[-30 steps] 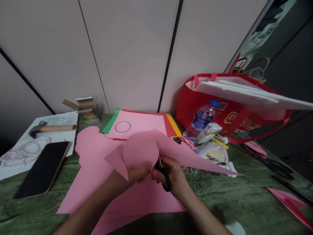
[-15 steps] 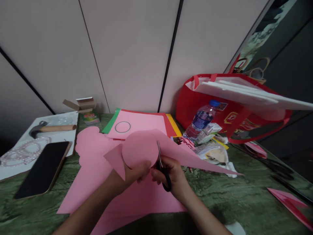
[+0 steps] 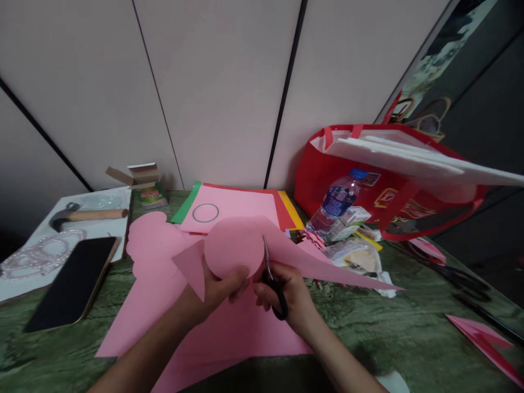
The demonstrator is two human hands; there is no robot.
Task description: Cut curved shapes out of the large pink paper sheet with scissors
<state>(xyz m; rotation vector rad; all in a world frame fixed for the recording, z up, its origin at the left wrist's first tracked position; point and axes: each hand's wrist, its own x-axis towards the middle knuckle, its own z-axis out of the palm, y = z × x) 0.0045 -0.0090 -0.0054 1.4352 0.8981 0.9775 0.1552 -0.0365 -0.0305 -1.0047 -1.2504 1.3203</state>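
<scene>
- Pink face up, pinching the round paper [image 3: 233, 245] by its lower edge with the left hand [image 3: 223, 288], setting thumb on top, presumably steadying the cut.
- Gripping the scissors [image 3: 271, 277] in the right hand [image 3: 290, 293], pointing blades along the paper's right rim.
- Holding both above the pink sheets [image 3: 153, 303], probably for blade clearance.

The picture is dim, darkening toward both sides. Wide-angle distortion stretches the red bag [image 3: 311, 180]; its lettering [image 3: 420, 208] is blurred.
</scene>
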